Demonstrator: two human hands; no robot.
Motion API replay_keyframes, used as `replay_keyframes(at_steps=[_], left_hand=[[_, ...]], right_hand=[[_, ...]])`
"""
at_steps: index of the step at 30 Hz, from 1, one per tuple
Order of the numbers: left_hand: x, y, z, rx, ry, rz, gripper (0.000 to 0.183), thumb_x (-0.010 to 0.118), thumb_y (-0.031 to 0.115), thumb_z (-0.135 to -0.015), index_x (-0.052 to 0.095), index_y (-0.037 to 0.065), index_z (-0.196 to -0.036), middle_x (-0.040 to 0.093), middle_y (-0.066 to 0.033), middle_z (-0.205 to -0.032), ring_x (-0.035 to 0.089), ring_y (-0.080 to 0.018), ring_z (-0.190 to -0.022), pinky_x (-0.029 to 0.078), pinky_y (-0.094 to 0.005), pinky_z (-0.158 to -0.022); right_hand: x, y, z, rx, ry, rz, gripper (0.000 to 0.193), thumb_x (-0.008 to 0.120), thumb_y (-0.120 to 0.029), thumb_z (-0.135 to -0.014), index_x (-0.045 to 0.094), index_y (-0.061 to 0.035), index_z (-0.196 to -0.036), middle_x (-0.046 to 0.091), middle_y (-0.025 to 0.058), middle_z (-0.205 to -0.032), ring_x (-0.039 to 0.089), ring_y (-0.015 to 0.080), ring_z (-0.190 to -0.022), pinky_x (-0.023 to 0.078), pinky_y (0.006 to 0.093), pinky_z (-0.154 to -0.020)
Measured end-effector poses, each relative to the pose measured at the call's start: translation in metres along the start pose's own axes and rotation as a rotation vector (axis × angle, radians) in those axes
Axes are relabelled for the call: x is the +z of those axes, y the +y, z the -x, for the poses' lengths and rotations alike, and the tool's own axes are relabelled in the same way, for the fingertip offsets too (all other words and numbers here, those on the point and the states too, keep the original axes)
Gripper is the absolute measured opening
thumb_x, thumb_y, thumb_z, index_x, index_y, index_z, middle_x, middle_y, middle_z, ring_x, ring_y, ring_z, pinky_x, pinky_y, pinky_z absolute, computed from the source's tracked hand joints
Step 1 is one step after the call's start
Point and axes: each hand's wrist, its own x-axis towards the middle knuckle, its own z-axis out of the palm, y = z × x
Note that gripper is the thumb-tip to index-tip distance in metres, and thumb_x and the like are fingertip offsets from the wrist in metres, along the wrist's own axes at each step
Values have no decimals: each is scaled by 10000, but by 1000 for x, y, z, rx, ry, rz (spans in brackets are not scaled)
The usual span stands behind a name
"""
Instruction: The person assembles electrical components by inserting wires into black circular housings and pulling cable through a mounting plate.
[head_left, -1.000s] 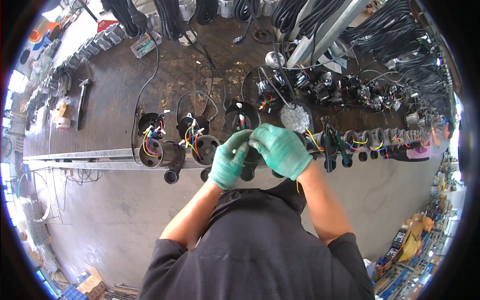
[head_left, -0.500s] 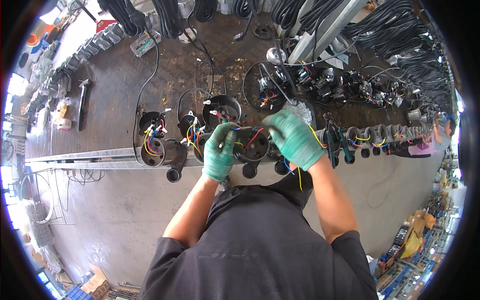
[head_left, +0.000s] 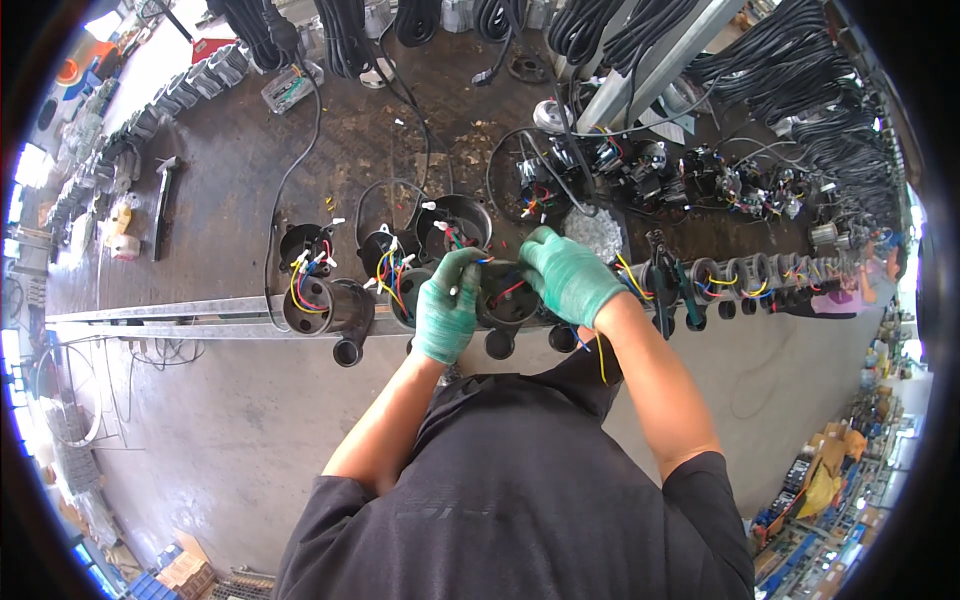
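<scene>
My left hand point(head_left: 447, 308), in a green work glove, pinches thin wires point(head_left: 484, 261) above a round black motor housing point(head_left: 508, 300). A red wire shows inside this housing. Close by on the right, my right hand point(head_left: 572, 272), gloved alike, has its fingers bent and drawn together over the same housing. What lies between those fingertips is hidden. Behind my left hand stands an open black cover point(head_left: 456, 222) with wires and white connectors. Left of my hands, another motor housing point(head_left: 318, 305) has red, yellow and blue wires joined to a small black cover point(head_left: 305, 246).
More wired housings point(head_left: 735, 275) line the bench edge to the right. A clear plastic bag point(head_left: 594, 234) lies behind my right hand, with motor parts point(head_left: 650, 165) beyond. A hammer point(head_left: 164, 210) rests at the left. Coiled black cables point(head_left: 340, 40) hang along the back.
My right hand has moved slightly left and down toward my left hand, and its fingers have drawn together. My left hand has shifted a little to the right, still pinching the wires.
</scene>
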Motion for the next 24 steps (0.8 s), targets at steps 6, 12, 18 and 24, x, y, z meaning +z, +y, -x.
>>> replay_keyframes(at_steps=[6,12,18,24], left_hand=[[8,2,-1,156,-103,-277,198,596,151,-1099,663,56,-1259,788,-113,-954,745,-175,-825,570,-323,-752],[10,1,-1,219,-161,-389,168,645,128,-1051,686,85,-1208,776,-167,-912,779,-297,-799,585,-380,-693],[14,-5,-1,320,-165,-511,162,708,129,-992,711,123,-1153,760,-165,-856,759,-349,-744,587,-429,-636],[11,1,-2,302,-209,-500,150,680,91,-1007,707,68,-1153,769,-163,-858,775,-301,-749,590,-379,-654]], right_hand=[[-3,-16,34,-186,65,85,265,713,-266,-980,707,-42,-1120,721,175,-1114,692,367,-1068,555,475,-884],[1,-21,56,213,-136,-396,280,732,-270,-1010,704,3,-1064,759,201,-1005,720,392,-900,537,451,-772],[21,-17,70,-30,250,-572,135,735,-48,-976,710,13,-1094,707,96,-892,653,217,-719,541,374,-687],[10,-25,66,-156,525,-260,174,820,-65,-871,774,-47,-1038,744,96,-954,698,298,-769,589,383,-735]])
